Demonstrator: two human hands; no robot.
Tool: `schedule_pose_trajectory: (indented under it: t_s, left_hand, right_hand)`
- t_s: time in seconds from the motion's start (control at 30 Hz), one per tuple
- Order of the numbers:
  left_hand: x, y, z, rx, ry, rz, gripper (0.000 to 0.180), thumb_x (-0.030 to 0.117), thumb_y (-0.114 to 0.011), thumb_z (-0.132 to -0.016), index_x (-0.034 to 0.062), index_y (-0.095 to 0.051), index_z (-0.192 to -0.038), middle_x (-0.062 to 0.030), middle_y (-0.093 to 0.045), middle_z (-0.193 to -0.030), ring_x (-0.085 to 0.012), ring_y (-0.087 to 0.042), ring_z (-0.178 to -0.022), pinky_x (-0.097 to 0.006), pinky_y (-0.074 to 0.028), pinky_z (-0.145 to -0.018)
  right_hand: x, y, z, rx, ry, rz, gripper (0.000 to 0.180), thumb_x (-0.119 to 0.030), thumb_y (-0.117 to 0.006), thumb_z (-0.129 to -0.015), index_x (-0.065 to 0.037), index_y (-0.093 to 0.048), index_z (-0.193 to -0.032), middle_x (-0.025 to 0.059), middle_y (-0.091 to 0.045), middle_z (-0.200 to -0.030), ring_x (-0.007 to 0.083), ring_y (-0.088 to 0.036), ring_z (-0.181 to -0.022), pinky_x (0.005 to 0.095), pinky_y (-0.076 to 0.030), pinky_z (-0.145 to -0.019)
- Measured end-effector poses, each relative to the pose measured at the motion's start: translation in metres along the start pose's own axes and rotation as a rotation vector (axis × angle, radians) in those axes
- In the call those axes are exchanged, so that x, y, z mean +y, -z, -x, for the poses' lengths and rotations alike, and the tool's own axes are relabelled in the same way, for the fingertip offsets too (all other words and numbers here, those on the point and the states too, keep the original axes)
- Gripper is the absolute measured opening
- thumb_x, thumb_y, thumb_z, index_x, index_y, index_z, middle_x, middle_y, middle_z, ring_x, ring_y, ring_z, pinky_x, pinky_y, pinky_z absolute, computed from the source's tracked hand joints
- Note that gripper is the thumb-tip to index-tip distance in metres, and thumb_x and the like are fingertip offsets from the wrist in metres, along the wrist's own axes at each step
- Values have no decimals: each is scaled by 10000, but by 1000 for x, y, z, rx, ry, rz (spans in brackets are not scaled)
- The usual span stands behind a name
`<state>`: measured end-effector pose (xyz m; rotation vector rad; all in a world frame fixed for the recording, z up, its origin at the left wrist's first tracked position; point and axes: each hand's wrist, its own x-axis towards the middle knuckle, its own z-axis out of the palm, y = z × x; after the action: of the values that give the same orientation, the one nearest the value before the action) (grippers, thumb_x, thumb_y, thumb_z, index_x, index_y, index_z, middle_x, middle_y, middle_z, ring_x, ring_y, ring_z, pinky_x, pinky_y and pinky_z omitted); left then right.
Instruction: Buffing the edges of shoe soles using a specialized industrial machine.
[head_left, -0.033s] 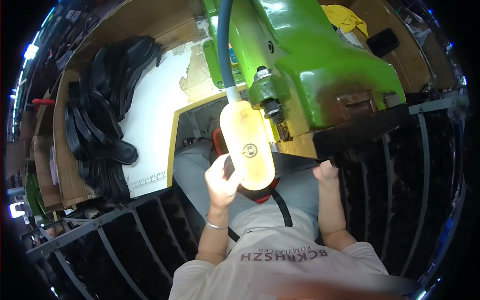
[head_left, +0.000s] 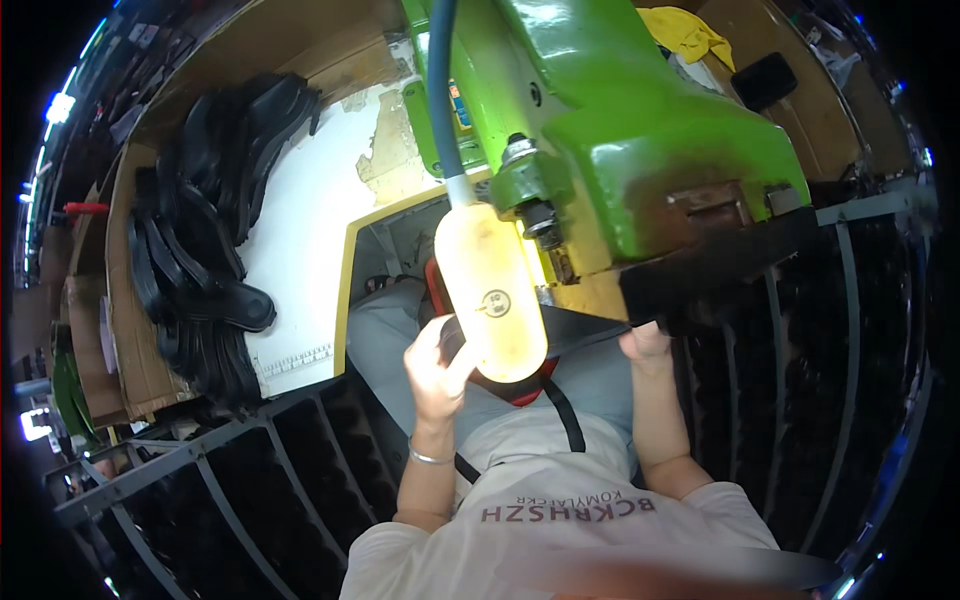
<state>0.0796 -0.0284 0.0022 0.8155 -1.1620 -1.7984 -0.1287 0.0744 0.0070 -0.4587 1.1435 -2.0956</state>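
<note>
Along the left side of the frame, a cardboard box (head_left: 270, 45) held a heap of curved black pieces (head_left: 245, 300), nested one on another in overlapping rows; how many, I could not tell. Beside them lay a white board (head_left: 300, 250), a ruled strip (head_left: 295, 358) near its lower edge. Left of centre, my left hand (head_left: 436, 375) was raised, thumb and fingers curled with a small gap between them, beside a dark edge; a lamp hid part of the hold, so I could not tell whether they pinched it. At centre, that pale, glowing lamp (head_left: 492, 290) hung from a blue-grey stalk (head_left: 442, 90). Just right of centre, under the green machine (head_left: 640, 140), a thin dark piece (head_left: 582, 328) stretched toward my right hand (head_left: 648, 345), whose fingers were bent near its end, the tips hidden; their grip, too, I could not tell. Judging by looks, I took the piece to be light, more pliable than stiff, a little slippery and hardly fragile, best held by its two opposite ends, where it would sag least. At upper right, more cardboard (head_left: 825, 120) walled in a crumpled yellow cloth (head_left: 690, 35) and a rounded black object (head_left: 765, 80), its kind unclear.
</note>
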Motion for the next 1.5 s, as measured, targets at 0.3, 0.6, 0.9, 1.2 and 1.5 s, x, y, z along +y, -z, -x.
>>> schedule_pose_trajectory:
  t_s: [0.3,0.6,0.9,1.2,1.5]
  left_hand:
    - [-8,-12,11,-245,124,-339,298,-4,-667,-775,-60,-596,-1060,-66,-644,-922,-124,-594,-843,-245,-470,-784]
    - [-35,-53,-11,-130,-325,-553,296,-51,-655,-782,-55,-580,-1069,-81,-650,-930,-117,-603,-807,-240,-480,-761]
    - [-16,-80,-4,-118,34,90,257,-69,-641,-792,-35,-567,-1036,-64,-639,-902,-52,-585,-693,-144,-446,-547]
    - [20,-19,-37,-308,-198,-218,213,-12,-620,-781,-63,-617,-988,-112,-652,-926,-163,-640,-798,-264,-507,-734]
    - [27,47,-10,-110,-25,-181,193,-65,-681,-742,-26,-548,-876,-86,-634,-827,-105,-600,-745,-227,-484,-685]
  right_hand:
    - [7,-40,-14,-305,145,498,314,25,-713,-687,20,-603,-981,40,-636,-948,107,-589,-864,248,-463,-796]
    - [15,19,80,-339,-485,440,348,-76,-687,-773,58,-541,-1059,76,-611,-979,137,-571,-920,273,-462,-825]
    - [-41,70,28,168,128,498,321,-95,-629,-726,22,-530,-1008,48,-562,-915,102,-531,-837,228,-415,-760]
    - [-14,28,-33,-115,99,281,240,-76,-590,-794,14,-559,-1015,45,-593,-935,107,-546,-854,233,-422,-804]
    - [19,-25,-4,-272,272,730,313,-71,-762,-666,-3,-623,-938,65,-643,-918,192,-609,-801,320,-477,-764]
